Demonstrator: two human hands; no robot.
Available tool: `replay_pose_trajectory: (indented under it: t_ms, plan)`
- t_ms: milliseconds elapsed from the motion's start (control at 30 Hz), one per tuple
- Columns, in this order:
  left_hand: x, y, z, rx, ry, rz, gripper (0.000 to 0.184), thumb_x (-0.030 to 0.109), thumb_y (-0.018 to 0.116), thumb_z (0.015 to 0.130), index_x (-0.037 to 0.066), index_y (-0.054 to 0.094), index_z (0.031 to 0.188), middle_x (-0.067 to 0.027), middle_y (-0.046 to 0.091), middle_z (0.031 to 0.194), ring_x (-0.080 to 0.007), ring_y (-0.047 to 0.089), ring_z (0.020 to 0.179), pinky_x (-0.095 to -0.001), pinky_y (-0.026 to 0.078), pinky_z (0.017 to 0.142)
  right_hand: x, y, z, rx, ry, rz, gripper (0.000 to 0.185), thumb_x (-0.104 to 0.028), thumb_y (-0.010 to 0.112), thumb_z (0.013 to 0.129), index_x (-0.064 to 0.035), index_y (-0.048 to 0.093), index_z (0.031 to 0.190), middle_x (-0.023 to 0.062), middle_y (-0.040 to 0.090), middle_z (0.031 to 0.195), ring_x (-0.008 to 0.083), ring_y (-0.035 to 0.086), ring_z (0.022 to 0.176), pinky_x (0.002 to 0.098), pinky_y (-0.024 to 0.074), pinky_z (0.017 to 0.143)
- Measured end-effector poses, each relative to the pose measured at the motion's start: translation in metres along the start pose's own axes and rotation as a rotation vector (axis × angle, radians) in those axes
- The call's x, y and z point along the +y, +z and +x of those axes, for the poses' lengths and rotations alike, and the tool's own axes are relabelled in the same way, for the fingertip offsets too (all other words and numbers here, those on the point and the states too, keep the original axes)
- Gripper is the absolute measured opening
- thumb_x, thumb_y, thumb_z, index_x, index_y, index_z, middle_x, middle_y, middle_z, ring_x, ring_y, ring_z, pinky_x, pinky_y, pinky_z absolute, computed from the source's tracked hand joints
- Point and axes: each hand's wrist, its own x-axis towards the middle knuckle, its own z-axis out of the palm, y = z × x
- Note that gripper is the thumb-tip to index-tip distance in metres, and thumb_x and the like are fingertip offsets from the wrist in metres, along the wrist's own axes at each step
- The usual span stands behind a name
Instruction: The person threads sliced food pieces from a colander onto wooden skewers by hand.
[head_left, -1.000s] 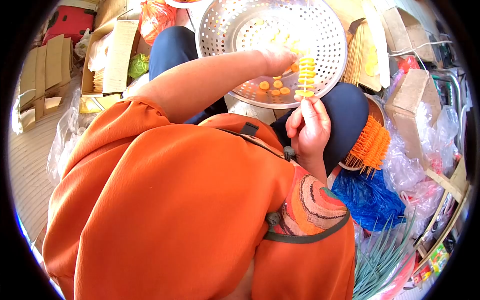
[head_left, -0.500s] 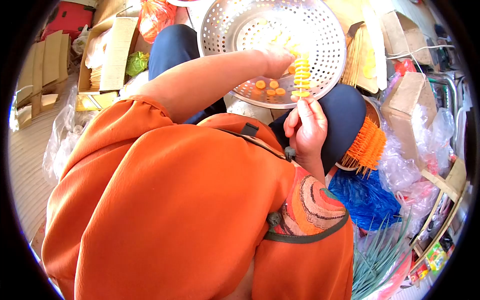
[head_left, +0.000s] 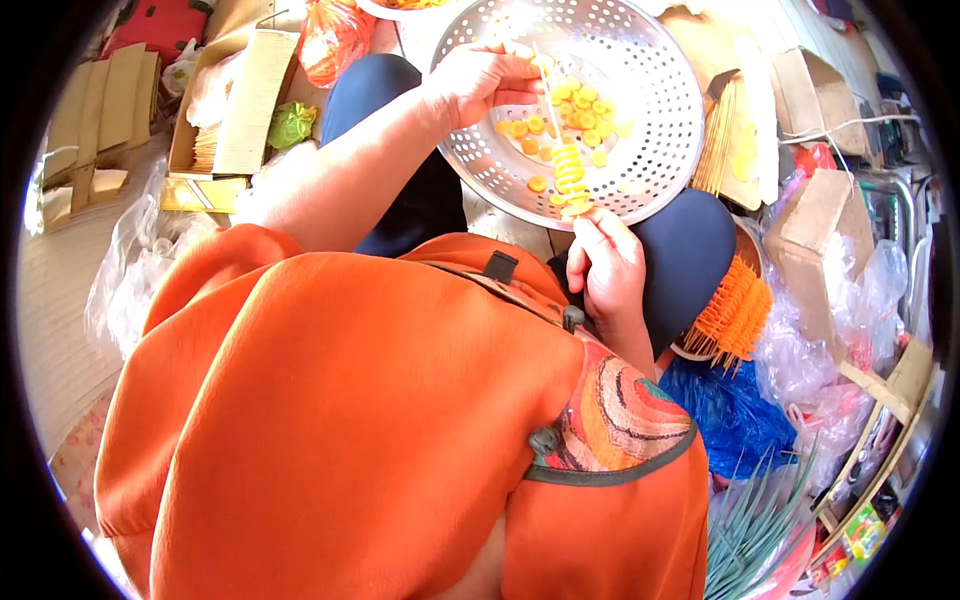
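Note:
A thin wooden skewer [head_left: 551, 110] slants over the perforated metal colander [head_left: 660, 130], with several yellow-orange slices [head_left: 568, 170] threaded on its lower part. My right hand [head_left: 608, 262] pinches the lower end, just below the lowest slices, near the colander's front rim. At the upper end my left hand [head_left: 487, 82] is closed, its thumb and fingertips against the skewer's upper part; whether a slice is between them is hard to tell in the glare. Loose round orange slices [head_left: 585, 108] lie in the colander below the skewer.
Bare skewers [head_left: 716, 135] lie right of the colander. Finished-looking orange skewers [head_left: 735, 310] fill a container beside my right knee. Cardboard boxes [head_left: 255, 100] stand at the left, a blue plastic bag [head_left: 730, 415] and green leaves [head_left: 755, 535] at the lower right.
My left hand has risen up and left, out of the slices, to the skewer's upper end. The skewer now tilts to the left, and my right hand has shifted slightly left and down.

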Motion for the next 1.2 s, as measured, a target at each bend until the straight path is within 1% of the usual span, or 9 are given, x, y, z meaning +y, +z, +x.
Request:
replay_pose_trajectory:
  t_ms: [33,133,300,367,600,667,800,1000,1200]
  plan:
    - [0.004,-0.001,-0.004,0.086,0.015,-0.075,0.014,0.002,0.065,0.078,-0.002,0.059,0.090,-0.0138,0.066,0.084,-0.0192,0.066,0.070,-0.0276,0.057,0.064,-0.001,0.000,0.000,-0.010,0.010,-0.020,0.016,-0.013,0.052,0.090,0.0004,0.061,0.091,0.0017,0.048,0.051,0.0070,0.039,0.036,0.0200,0.0300,0.037]
    - [0.008,-0.010,-0.004,0.126,-0.016,-0.166,0.013,0.001,0.063,0.079,-0.003,0.059,0.091,-0.0151,0.066,0.085,-0.0198,0.065,0.073,-0.0286,0.057,0.068,0.000,0.000,-0.001,-0.025,0.026,-0.035,0.016,-0.013,0.052,0.089,0.0006,0.061,0.091,0.0015,0.048,0.050,0.0067,0.038,0.036,0.0199,0.0299,0.037]
    - [0.011,-0.015,-0.003,0.137,0.010,-0.160,0.016,0.001,0.062,0.079,-0.003,0.058,0.094,-0.0146,0.064,0.085,-0.0209,0.064,0.073,-0.0305,0.057,0.070,0.001,-0.002,-0.005,-0.063,0.009,-0.052,0.016,-0.012,0.052,0.090,0.0007,0.061,0.092,0.0011,0.047,0.049,0.0063,0.037,0.035,0.0197,0.0296,0.037]
    - [0.013,-0.014,-0.005,0.156,0.040,-0.120,0.015,0.002,0.057,0.081,-0.004,0.057,0.095,-0.0154,0.064,0.092,-0.0257,0.066,0.084,-0.0343,0.056,0.075,0.002,-0.003,-0.006,-0.065,0.000,-0.048,0.016,-0.012,0.052,0.090,0.0007,0.061,0.092,0.0010,0.047,0.049,0.0063,0.037,0.035,0.0197,0.0294,0.037]
    - [0.009,-0.012,-0.009,0.167,0.176,0.014,0.012,0.003,0.058,0.081,0.001,0.058,0.093,-0.0130,0.065,0.089,-0.0232,0.066,0.080,-0.0334,0.055,0.075,0.001,-0.004,-0.009,-0.087,-0.009,-0.045,0.016,-0.011,0.051,0.090,0.0013,0.060,0.093,0.0007,0.047,0.049,0.0059,0.037,0.035,0.0193,0.0294,0.037]
    - [0.008,-0.017,-0.009,0.078,0.248,0.216,0.011,0.004,0.058,0.080,0.003,0.058,0.091,-0.0116,0.065,0.088,-0.0210,0.066,0.078,-0.0322,0.054,0.074,0.000,-0.004,-0.009,-0.093,0.001,-0.047,0.016,-0.011,0.051,0.090,0.0015,0.060,0.093,0.0006,0.047,0.049,0.0058,0.037,0.036,0.0193,0.0294,0.037]
    - [0.007,-0.018,-0.016,0.044,0.189,0.243,0.010,0.004,0.058,0.080,0.004,0.058,0.089,-0.0105,0.065,0.087,-0.0191,0.065,0.077,-0.0311,0.054,0.073,0.002,-0.004,-0.010,-0.081,-0.031,-0.044,0.015,-0.011,0.051,0.090,0.0014,0.060,0.093,0.0005,0.047,0.049,0.0056,0.037,0.036,0.0191,0.0292,0.037]
    - [-0.010,0.001,-0.047,-0.187,-0.002,0.217,0.010,0.008,0.061,0.082,0.002,0.061,0.090,-0.0097,0.065,0.088,-0.0192,0.066,0.080,-0.0305,0.054,0.075,0.005,-0.002,-0.007,-0.052,-0.056,-0.013,0.014,-0.010,0.051,0.090,-0.0001,0.060,0.091,0.0005,0.047,0.050,0.0056,0.037,0.037,0.0190,0.0291,0.037]
    - [-0.018,0.007,-0.050,-0.278,-0.064,0.284,0.010,0.006,0.065,0.080,0.001,0.062,0.088,-0.0076,0.065,0.087,-0.0140,0.064,0.078,-0.0259,0.054,0.073,0.005,-0.001,-0.005,-0.030,-0.043,-0.012,0.014,-0.012,0.052,0.090,-0.0002,0.060,0.091,0.0004,0.047,0.051,0.0056,0.037,0.037,0.0193,0.0288,0.036]
